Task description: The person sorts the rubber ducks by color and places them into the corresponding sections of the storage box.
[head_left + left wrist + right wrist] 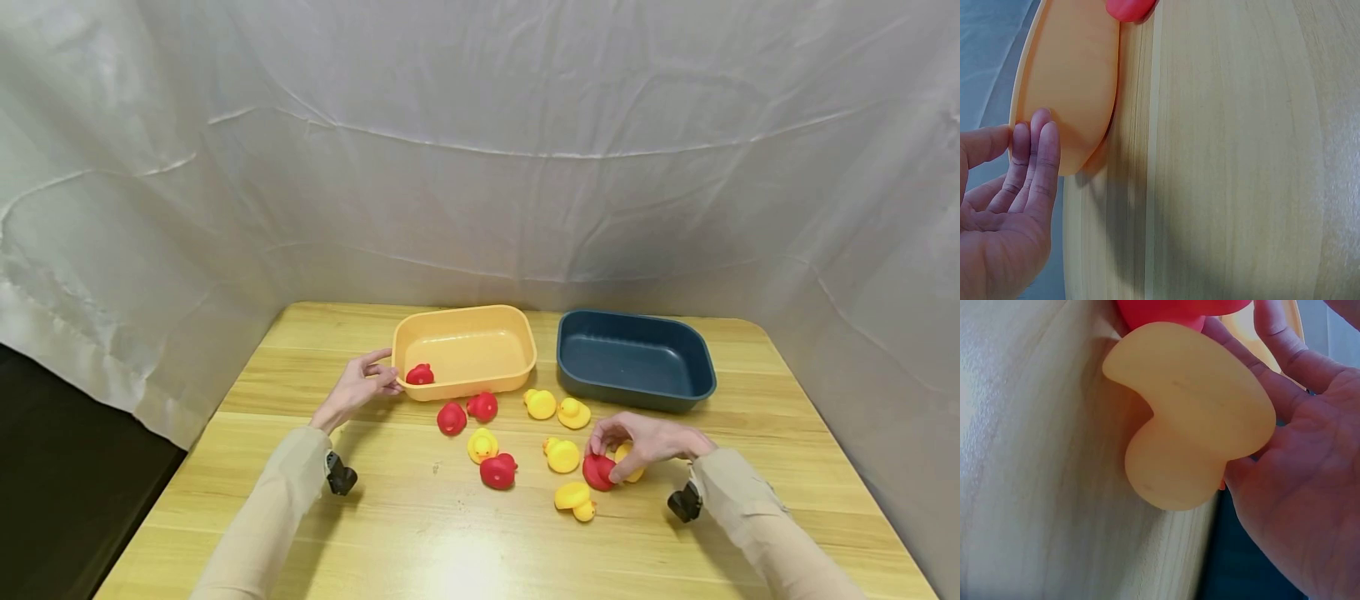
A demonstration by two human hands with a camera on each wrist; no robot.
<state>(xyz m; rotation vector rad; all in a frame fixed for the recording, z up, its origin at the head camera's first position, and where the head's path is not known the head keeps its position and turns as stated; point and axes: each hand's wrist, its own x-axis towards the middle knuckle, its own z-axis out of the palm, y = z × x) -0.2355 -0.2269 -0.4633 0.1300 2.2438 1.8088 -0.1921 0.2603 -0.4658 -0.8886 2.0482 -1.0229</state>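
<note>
At the left end of the orange tub, my left hand holds the rim, with its fingers along the outside wall. A red rubber duck lies inside this tub, in the near left corner. My right hand pinches another red duck between thumb and fingers, low over the table. Right beside that hand is a yellow duck, partly hidden under it in the head view and filling the middle of the right wrist view.
A dark blue tub stands at the back right of the wooden table. Several yellow ducks and red ducks lie scattered in front of the tubs. Grey curtain hangs behind the table.
</note>
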